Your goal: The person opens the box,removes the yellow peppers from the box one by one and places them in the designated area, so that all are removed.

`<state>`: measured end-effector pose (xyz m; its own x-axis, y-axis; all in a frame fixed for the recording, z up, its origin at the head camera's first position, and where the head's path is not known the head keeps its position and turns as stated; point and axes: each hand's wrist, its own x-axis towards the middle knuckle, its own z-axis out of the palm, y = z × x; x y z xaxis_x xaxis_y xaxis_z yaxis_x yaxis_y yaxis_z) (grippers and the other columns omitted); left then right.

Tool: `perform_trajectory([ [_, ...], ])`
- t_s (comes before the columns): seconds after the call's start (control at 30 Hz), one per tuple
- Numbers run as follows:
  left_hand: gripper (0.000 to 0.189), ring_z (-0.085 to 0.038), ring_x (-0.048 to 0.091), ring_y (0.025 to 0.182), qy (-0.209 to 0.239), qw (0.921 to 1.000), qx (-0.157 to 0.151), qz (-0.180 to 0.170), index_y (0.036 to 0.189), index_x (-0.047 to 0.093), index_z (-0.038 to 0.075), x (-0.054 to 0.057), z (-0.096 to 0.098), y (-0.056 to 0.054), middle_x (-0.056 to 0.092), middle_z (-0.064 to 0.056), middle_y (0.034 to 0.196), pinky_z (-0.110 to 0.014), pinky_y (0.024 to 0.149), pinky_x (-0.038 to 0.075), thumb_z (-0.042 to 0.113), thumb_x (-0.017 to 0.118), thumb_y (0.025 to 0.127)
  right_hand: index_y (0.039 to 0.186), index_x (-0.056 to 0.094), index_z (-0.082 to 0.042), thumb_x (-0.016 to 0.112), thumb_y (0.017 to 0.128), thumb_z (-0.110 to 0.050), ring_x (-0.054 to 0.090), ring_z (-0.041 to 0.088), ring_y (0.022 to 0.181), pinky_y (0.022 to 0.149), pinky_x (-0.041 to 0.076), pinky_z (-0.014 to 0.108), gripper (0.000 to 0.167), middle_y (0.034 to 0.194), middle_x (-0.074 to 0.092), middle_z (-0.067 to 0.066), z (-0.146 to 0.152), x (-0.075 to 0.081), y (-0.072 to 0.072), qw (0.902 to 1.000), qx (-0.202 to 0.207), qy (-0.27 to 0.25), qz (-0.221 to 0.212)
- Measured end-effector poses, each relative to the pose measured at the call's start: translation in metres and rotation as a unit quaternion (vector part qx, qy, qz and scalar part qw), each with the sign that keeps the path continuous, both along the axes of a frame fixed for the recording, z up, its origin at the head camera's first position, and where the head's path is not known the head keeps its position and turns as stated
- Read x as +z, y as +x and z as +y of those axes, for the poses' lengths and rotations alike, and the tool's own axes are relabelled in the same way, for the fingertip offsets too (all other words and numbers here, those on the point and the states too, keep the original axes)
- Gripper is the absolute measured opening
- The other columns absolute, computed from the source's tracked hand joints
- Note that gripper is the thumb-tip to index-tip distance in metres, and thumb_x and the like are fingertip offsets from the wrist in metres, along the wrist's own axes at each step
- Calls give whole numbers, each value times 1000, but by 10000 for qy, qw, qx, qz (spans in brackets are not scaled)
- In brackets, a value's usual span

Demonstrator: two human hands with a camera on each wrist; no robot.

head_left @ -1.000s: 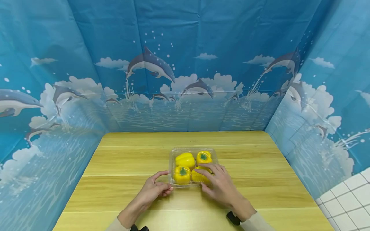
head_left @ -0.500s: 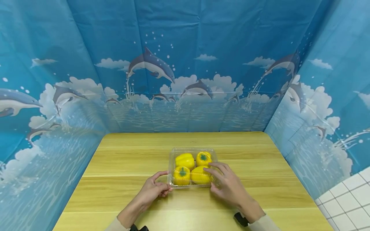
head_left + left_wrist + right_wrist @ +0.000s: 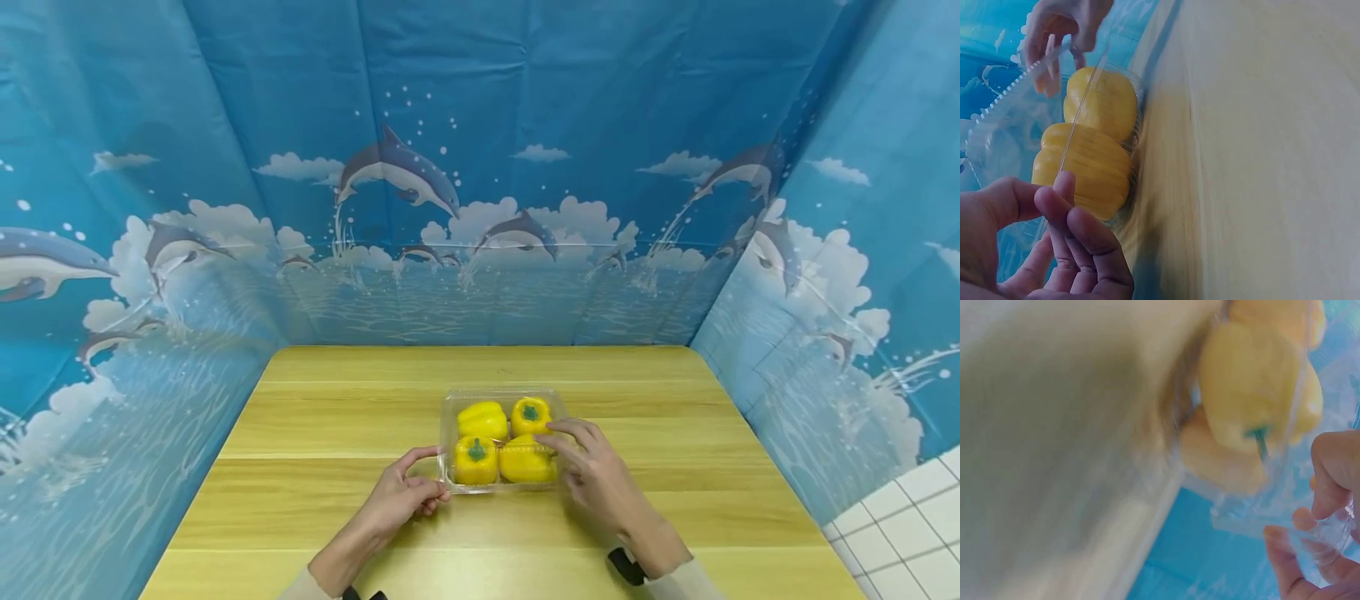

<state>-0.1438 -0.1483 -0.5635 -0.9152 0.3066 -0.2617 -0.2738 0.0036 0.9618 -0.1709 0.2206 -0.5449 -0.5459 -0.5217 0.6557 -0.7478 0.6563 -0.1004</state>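
Observation:
Several yellow bell peppers (image 3: 527, 462) lie inside a clear plastic clamshell box (image 3: 448, 417) on the table. My left hand (image 3: 400, 496) pinches the box's front left corner; in the left wrist view, the thumb and fingers of that left hand (image 3: 1079, 250) meet at a thin clear edge. At the right side, my right hand (image 3: 603, 483) has its fingertips over the lid, by the front right pepper. Seen from the right wrist, the fingers and thumb of the right hand (image 3: 1329, 550) close round a clear plastic edge, beside a pepper (image 3: 1254, 381) with a green stem.
The wooden table (image 3: 337, 417) extends on both sides of the box. Behind it and at the sides hangs a blue dolphin-print curtain (image 3: 480, 150). White tiles (image 3: 907, 533) show at the lower right.
My right hand has slid right along the box's front, from the front right pepper to the right side. My left hand keeps its hold on the left corner.

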Motion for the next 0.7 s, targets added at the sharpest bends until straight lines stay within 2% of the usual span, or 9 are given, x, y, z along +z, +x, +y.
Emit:
perform_trajectory([
  [0.07,75,-13,66,82,-35,10000,5,6,177,45,8,0,0,0,86,-8,101,-23,78,60,7,74,108,142,81,-16,76,65,29,74,41,126,90,73,52,89,141,77,20,2,5,-2,9998,73,-81,154],
  [0.2,74,-13,67,82,-91,10000,17,-6,177,46,8,1,-1,1,87,-9,102,-24,78,61,7,74,108,146,80,-16,76,68,23,76,41,124,91,73,54,88,139,79,20,2,11,-4,9991,130,-11,397],
  [0.43,74,-13,67,81,-143,9999,32,-49,176,47,6,2,0,2,87,-7,101,-25,78,62,10,76,108,149,79,-15,76,72,18,77,40,127,96,72,56,83,141,79,19,1,10,-3,9994,34,-78,334],
  [0.57,74,-13,68,81,-171,9998,80,-65,175,47,6,3,-1,3,88,-7,101,-25,78,63,9,76,108,147,79,-12,79,75,19,79,38,122,82,69,39,79,143,78,20,1,13,-3,9992,13,-270,298],
  [0.7,72,-13,68,81,-187,9998,91,-45,175,49,6,4,-1,4,88,-8,101,-25,79,63,8,75,108,149,77,-10,79,77,23,78,35,115,70,56,22,79,144,77,21,1,16,-5,9982,41,-545,233],
])
